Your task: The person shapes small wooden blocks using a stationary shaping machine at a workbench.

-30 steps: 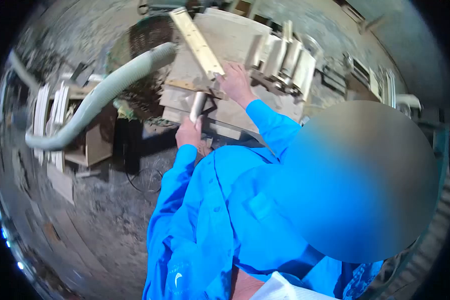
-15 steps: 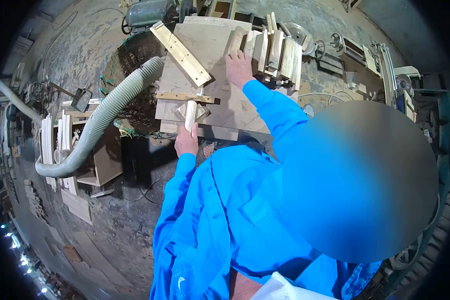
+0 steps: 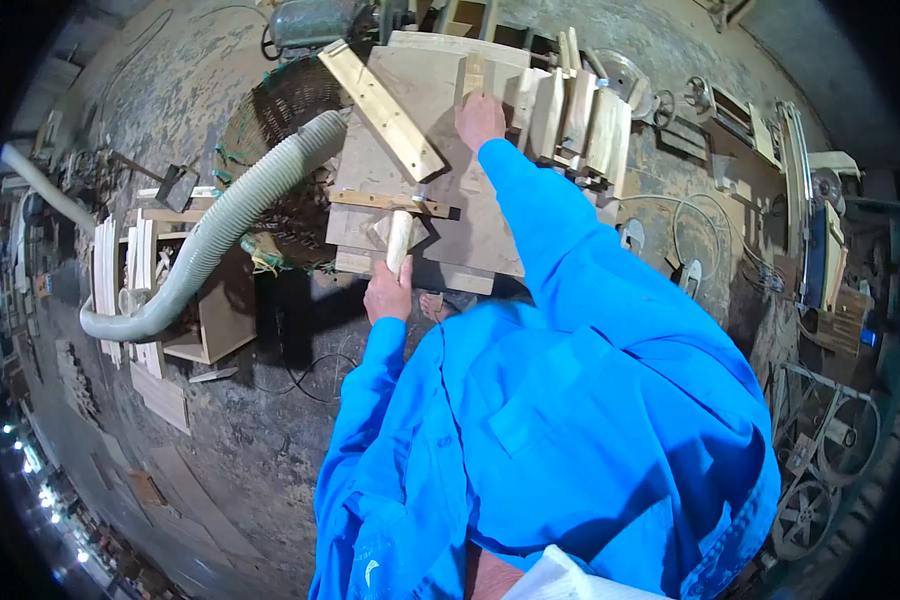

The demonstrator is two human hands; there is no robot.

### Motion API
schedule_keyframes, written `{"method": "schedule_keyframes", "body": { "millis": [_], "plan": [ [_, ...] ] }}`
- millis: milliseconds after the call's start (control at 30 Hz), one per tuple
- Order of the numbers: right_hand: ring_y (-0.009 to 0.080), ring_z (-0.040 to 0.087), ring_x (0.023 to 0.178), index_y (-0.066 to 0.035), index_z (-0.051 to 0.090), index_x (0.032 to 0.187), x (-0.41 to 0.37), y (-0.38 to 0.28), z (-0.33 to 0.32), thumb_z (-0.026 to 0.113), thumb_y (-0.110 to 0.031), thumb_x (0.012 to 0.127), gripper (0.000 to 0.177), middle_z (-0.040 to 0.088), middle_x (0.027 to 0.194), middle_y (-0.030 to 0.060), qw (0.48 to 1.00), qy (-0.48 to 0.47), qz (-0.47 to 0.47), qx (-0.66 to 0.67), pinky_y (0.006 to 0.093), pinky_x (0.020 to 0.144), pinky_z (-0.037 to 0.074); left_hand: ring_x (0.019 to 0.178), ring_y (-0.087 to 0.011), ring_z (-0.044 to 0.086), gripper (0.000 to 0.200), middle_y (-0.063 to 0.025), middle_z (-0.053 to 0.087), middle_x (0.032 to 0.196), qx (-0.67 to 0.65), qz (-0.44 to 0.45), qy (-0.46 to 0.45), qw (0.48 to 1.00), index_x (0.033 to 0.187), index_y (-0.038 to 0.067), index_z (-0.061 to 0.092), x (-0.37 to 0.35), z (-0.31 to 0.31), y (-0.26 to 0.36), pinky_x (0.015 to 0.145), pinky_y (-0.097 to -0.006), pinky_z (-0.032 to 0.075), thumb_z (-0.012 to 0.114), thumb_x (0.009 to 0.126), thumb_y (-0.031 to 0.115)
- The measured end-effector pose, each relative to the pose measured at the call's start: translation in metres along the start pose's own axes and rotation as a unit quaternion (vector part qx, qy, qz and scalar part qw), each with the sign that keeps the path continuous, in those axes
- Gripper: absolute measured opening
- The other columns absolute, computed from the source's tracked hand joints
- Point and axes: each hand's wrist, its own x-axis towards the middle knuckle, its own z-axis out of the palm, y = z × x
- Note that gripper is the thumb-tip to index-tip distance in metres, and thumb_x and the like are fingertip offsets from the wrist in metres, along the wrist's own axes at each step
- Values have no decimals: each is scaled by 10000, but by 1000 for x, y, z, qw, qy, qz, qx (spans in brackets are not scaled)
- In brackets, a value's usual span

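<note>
My left hand is closed around the near end of a short pale wooden piece. That piece points away from me over the front edge of the worktable, next to a small wooden block and a narrow wooden strip. Farther back, my right hand grips the near end of another wooden piece lying on the tabletop. Its fingers are partly hidden by the back of the hand. Just right of it stands a row of wooden pieces.
A long drilled board lies slanted across the table's left side. Left of it are a woven basket and a thick ribbed hose. A green motor sits behind. Cut wood leans by a wooden box.
My right hand has drawn its wooden piece a little away from the row. My left hand stays on its piece at the front edge. The whole view has shifted slightly.
</note>
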Motion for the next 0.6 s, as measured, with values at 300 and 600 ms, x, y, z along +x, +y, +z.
{"method": "schedule_keyframes", "body": {
  "millis": [300, 600],
  "plan": [
    [429, 639, 1166, -44, 693, 1168, 17, -56, 22, 761, -269, 903, 354, 693, 1206, 222, 985, -39, -116, 125, 522, 1019, 507, 869, -518, 695, 572, -296, 715, 895, -14, 7, 16, 1000, 1038, 30, 577, -7, 4, 0, 745, -609, 541, 604, 1000, 600],
    [410, 642, 1153, -116, 753, 1218, 52, -70, 45, 728, -326, 944, 346, 712, 1167, 226, 982, -36, -97, 156, 503, 1019, 505, 855, -475, 714, 537, -263, 723, 873, -21, 5, -4, 1000, 1012, 21, 577, 0, 1, 6, 743, -575, 559, 621, 1006, 556]
  ]
}}
